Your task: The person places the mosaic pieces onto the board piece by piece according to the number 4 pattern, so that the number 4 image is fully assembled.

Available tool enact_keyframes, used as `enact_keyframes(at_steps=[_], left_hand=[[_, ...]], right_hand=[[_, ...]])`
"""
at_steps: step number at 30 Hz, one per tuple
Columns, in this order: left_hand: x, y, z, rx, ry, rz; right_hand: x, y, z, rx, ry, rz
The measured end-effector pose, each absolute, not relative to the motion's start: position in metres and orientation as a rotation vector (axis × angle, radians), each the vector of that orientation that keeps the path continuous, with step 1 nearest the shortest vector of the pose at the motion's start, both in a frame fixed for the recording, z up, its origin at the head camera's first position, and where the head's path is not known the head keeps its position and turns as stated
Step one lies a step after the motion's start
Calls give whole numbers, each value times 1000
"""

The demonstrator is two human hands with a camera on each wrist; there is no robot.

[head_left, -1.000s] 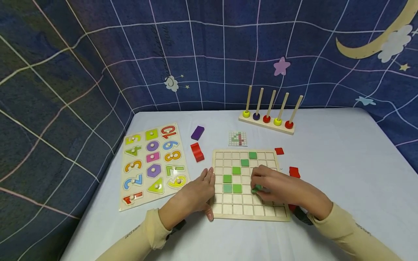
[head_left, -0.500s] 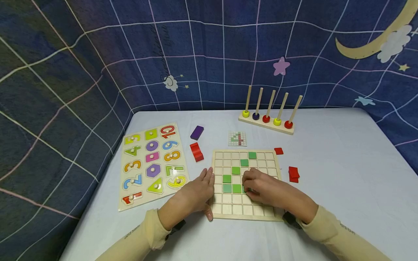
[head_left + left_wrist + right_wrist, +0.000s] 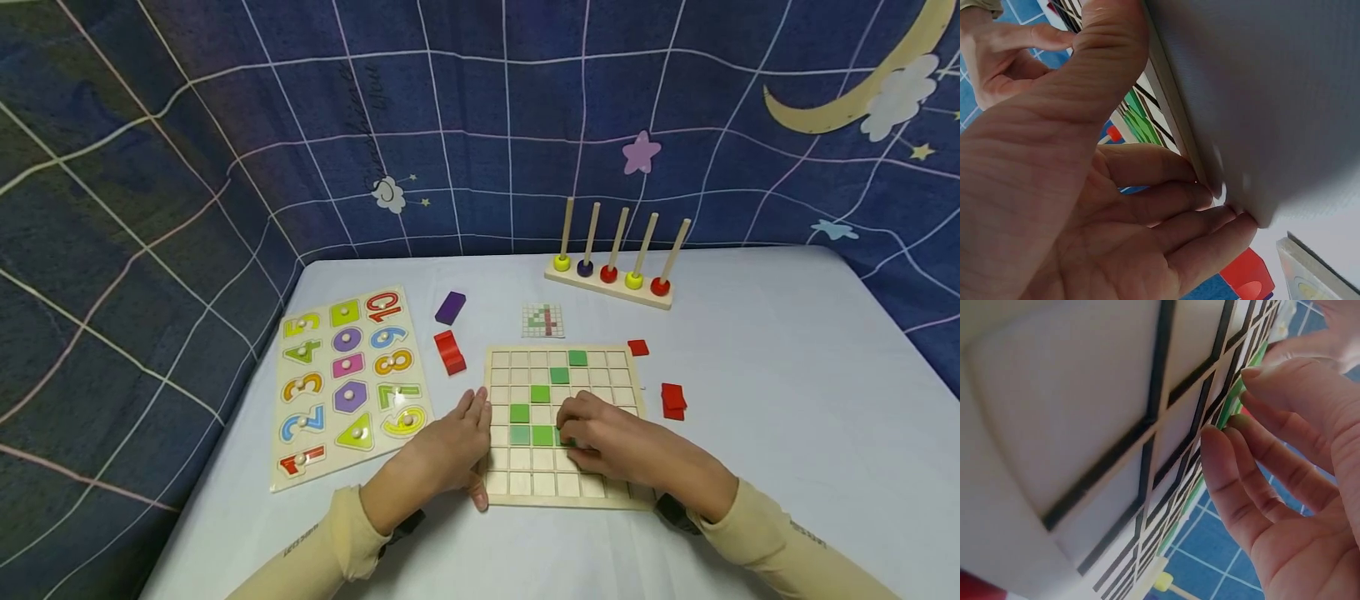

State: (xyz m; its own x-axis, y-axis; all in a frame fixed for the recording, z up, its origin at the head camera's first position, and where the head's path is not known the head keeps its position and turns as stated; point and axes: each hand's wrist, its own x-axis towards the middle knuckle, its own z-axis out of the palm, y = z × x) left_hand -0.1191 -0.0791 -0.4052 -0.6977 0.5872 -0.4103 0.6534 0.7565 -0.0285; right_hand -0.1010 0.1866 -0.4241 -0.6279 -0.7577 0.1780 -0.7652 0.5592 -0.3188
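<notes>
1. A pale blue table (image 3: 750,350) stands against dark blue cloth hangings crossed with white lines and decorated with a moon and stars.
2. A square wooden grid board (image 3: 564,427) lies near the table's front edge, with several flat green square tiles (image 3: 540,393) set in its cells.
3. The left hand (image 3: 442,454) rests at the board's left edge with straight fingers (image 3: 1166,203) against the rim and the thumb at the near corner, holding nothing.
4. The right hand (image 3: 622,446) lies over the board's middle, its fingertips (image 3: 1235,434) pressing on a green tile (image 3: 564,437) beside the lower row of greens; whether that tile is fully seated in its cell is hard to tell.
5. A wooden number-and-shape puzzle board (image 3: 348,379) lies to the left.
6. Between the two boards sit a purple block (image 3: 451,307) and a red block (image 3: 450,352).
7. Beyond the grid lie a small pattern card (image 3: 543,320) and a wooden five-peg rack with coloured rings (image 3: 611,271).
8. Red square tiles (image 3: 672,400) lie to the right, apart from the board.
</notes>
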Motion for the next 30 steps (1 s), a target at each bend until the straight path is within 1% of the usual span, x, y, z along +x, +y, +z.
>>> enact_keyframes(at_steps=[7,17,24,30], left_hand=[[-119,-79,-405,958,2580,-233],[-118,-79,-405,949,2572,-233],[-118,-79,-404,950,2572,-247],[-118,-79,-404,937,2569,-253]], right_hand=[[-102,202,-413,1244,-2779,624],[-103,257,-393,1008,-2886,496],[-109,292,-399,900,-2906,481],[-116,306,-410,890,-2969,514]])
